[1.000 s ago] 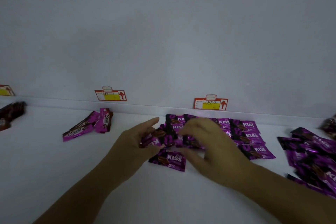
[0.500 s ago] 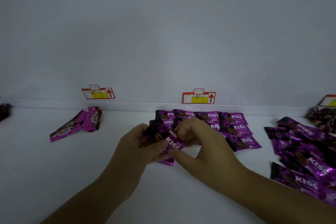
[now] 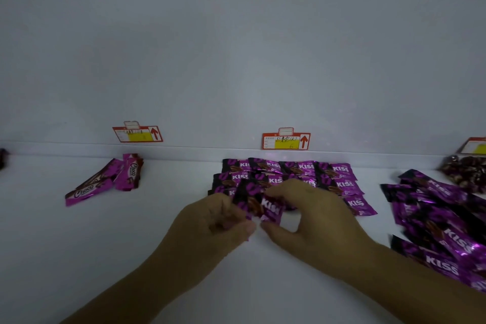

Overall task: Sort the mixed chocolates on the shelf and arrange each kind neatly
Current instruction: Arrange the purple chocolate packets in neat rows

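Purple foil marks the KISS packet held just above the white shelf, near the middle of its width and in front of the sorted packets. The left hand has its fingers curled round the packet's left end, where more purple foil shows under them; how many packets it grips I cannot tell. The right hand pinches the right end between thumb and forefinger, its other fingers bent over the packets behind.

Behind both hands, against the back edge, lie the rows of KISS packets, flat and overlapping, printed side up. A price tag in red and yellow with an upward arrow sits on the back wall just above them. Toward the right edge a loose heap of KISS packets lies at mixed angles, well apart from the rows. In the back right corner is a pile of dark wrapped sweets under a second tag. Toward the left, near the back edge, a few Choco bars lie fanned out below a third tag.
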